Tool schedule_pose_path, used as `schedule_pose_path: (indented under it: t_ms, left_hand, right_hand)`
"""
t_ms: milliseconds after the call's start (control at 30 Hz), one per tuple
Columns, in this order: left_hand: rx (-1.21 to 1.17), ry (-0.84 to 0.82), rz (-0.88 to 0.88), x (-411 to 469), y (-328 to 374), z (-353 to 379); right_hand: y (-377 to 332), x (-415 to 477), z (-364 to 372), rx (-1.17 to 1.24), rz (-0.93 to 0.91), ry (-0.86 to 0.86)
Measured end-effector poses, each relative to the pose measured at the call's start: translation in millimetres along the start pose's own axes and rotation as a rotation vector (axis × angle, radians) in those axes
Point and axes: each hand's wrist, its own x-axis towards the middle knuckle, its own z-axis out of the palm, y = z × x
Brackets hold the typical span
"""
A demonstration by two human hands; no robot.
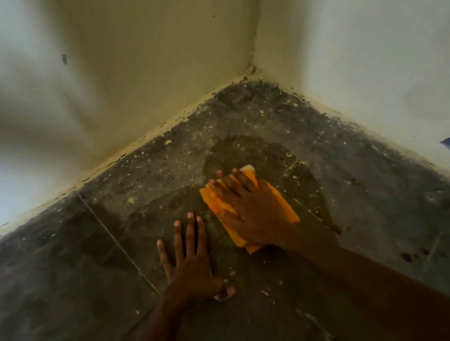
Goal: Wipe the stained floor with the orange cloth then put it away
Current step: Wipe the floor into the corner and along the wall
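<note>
Cloth [287,209] under flat right hand [249,210] lies apart from both walls [144,80].

At centre frame, the right hand [249,209] presses flat on the orange cloth [282,205] over the stained floor [59,285]. The left hand [189,260] rests spread just left of it.

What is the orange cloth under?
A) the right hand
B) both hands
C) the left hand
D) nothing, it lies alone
A: the right hand presses flat on the cloth, while the left hand rests on the bare floor beside it.
</note>
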Motion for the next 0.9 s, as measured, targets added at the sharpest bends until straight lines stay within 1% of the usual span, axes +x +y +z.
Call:
schedule_pose_path:
  t_ms: [33,100,167,200,233,267,300,367,433,467,500,533,600,667,700,767,800,833,867,900]
  left_hand:
    - [-0.001,-0.006,0.005,-0.8,1.1,1.1]
    - [-0.009,-0.010,0.016,-0.3,0.2,2.5]
    - [-0.015,0.013,0.021,4.1,-4.4,8.5]
    - [-0.015,0.034,0.020,7.3,-6.8,11.5]
    - [-0.019,0.059,0.018,8.8,-7.2,14.9]
    - [-0.021,0.074,0.023,8.9,-7.1,15.1]
    - [-0.021,0.079,0.029,7.4,-6.8,14.4]
    - [-0.028,0.085,0.020,5.8,-6.8,15.2]
    - [-0.039,0.103,0.021,1.9,-6.5,12.1]
    - [-0.051,0.112,0.021,-0.2,-4.6,11.3]
    - [-0.062,0.121,0.016,-2.1,-2.8,11.0]
    - [-0.072,0.129,0.008,-3.6,-1.3,11.5]
    - [-0.087,0.163,-0.009,-4.2,-0.8,12.0]
    - [-0.092,0.204,0.007,-5.2,-1.7,10.6]
    - [-0.105,0.210,0.030,-6.4,-2.5,10.6]
    - [-0.134,0.242,0.044,-15.4,-7.2,14.6]
    - [-0.165,0.287,-0.012,-24.1,-15.9,15.4]
    - [-0.208,0.341,-0.114,-34.1,-27.9,17.7]
    - [-0.242,0.387,-0.222,-44.0,-42.4,20.4]
    - [-0.262,0.411,-0.286,-52.3,-57.5,23.0]
  right_hand:
    - [18.8,0.6,-1.2,-0.022,0.048,0.007]
    - [55.6,37.8,-6.9,-0.036,0.255,0.036]
    - [64.6,91.8,-17.9,0.036,0.455,0.063]
    - [56.7,116.6,-21.8,0.078,0.494,0.068]
    - [42.3,134.7,-20.5,0.085,0.480,0.066]
    - [24.1,144.2,-17.7,0.073,0.421,0.041]
    - [3.8,142.5,-13.8,0.040,0.310,0.021]
    - [-26.0,108.1,-2.3,-0.046,0.043,-0.010]
    - [-28.7,54.9,3.4,-0.064,-0.118,0.012]
    - [-18.7,37.5,4.4,-0.067,-0.140,0.022]
    - [-4.5,32.8,3.3,-0.085,-0.123,0.024]
    - [10.2,39.3,2.5,-0.117,-0.058,0.024]
    - [24.5,77.8,-1.1,-0.097,0.119,0.044]
    - [6.7,126.4,-7.6,-0.036,0.233,0.057]
    - [-12.0,147.2,-11.7,-0.025,0.245,0.059]
    - [-58.5,167.8,-8.7,-0.062,0.162,0.036]
    - [-83.9,169.8,-5.8,-0.079,0.079,0.008]
    - [-103.5,161.4,-1.8,-0.085,-0.029,-0.024]
    - [-114.5,145.0,2.9,-0.101,-0.153,-0.053]
    - [-115.9,122.6,10.2,-0.118,-0.268,-0.059]
